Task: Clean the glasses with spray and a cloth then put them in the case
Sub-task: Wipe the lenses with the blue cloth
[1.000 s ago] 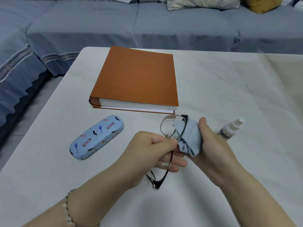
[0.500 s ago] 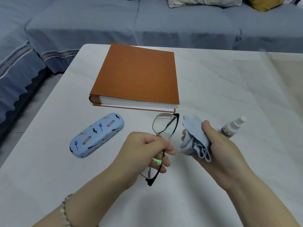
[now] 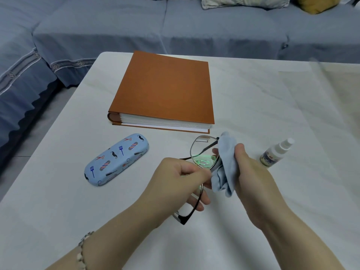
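1. Left of centre on the table, the patterned case lies shut, contents unseen.
2. At centre, the left hand pinches the glasses by the frame.
3. Just right, the right hand grips the cloth against one lens.
4. Far right, the spray bottle stands capped.

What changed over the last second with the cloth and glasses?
The right hand pulled the cloth off the lens half a second ago, and has now brought it back against the lens edge. The left hand kept its grip on the glasses. Case, spray bottle and book stayed put.
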`<state>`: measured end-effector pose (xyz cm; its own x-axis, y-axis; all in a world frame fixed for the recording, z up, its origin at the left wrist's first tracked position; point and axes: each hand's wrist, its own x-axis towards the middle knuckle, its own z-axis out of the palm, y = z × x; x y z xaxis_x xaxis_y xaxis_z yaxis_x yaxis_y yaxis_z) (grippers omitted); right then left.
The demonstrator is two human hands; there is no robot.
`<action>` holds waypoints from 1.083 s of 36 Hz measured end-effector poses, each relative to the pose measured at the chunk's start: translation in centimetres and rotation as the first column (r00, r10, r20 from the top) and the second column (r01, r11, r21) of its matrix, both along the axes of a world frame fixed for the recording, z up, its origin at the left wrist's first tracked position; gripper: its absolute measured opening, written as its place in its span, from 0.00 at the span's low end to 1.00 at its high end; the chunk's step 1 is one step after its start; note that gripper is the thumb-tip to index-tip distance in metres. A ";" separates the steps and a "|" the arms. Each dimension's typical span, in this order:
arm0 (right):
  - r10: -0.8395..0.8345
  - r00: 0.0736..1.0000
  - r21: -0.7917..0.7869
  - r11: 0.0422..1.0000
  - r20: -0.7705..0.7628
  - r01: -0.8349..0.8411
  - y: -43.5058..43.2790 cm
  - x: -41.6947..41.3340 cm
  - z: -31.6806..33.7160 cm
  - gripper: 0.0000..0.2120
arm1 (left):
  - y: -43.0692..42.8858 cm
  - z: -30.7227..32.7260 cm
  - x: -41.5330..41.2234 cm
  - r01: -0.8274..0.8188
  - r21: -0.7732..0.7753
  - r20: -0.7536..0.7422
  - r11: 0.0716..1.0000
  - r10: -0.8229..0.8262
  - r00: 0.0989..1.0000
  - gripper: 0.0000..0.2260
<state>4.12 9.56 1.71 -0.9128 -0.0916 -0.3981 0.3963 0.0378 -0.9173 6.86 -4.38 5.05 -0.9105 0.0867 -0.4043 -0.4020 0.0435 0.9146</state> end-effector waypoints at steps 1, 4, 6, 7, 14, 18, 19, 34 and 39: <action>-0.011 1.000 0.019 1.000 -0.006 0.011 0.1 0.1 0.0 0.31 | -0.1 0.0 0.0 -0.009 0.007 -0.001 1.000 0.009 1.000 0.15; -0.015 1.000 0.050 0.999 -0.008 0.016 0.3 0.4 0.2 0.29 | -0.1 0.1 0.0 -0.019 0.016 -0.003 1.000 0.019 1.000 0.13; -0.012 1.000 0.073 0.997 -0.024 0.014 0.7 0.6 -0.1 0.28 | -0.1 0.1 0.1 -0.013 0.000 -0.009 1.000 0.013 1.000 0.12; -0.013 1.000 0.062 0.998 -0.020 0.015 0.8 0.7 0.0 0.28 | -0.1 0.0 0.1 -0.009 -0.011 -0.014 1.000 0.009 1.000 0.12; -0.060 0.998 -0.067 0.996 -0.008 0.059 -0.7 1.0 0.6 0.24 | -0.1 -0.6 0.3 0.105 -0.106 -0.004 0.989 -0.106 0.994 0.12; -0.098 0.980 -0.252 0.958 0.171 0.140 -1.0 0.9 0.6 0.15 | -0.2 -0.7 0.3 0.161 -0.106 0.007 0.981 -0.161 0.987 0.11; -0.077 0.976 -0.307 0.942 0.203 0.138 -1.0 0.8 0.4 0.14 | -0.2 -0.7 0.3 0.156 -0.095 0.012 0.983 -0.155 0.988 0.10; -0.127 0.985 -0.143 0.979 0.117 0.143 -0.9 1.4 0.1 0.20 | 0.2 -0.9 -0.1 0.101 -0.059 0.028 0.993 -0.099 0.995 0.12; -0.150 0.987 -0.084 0.984 0.053 0.154 -1.0 1.1 0.2 0.24 | 0.6 -0.9 0.1 0.110 -0.100 -0.002 0.989 -0.111 0.994 0.13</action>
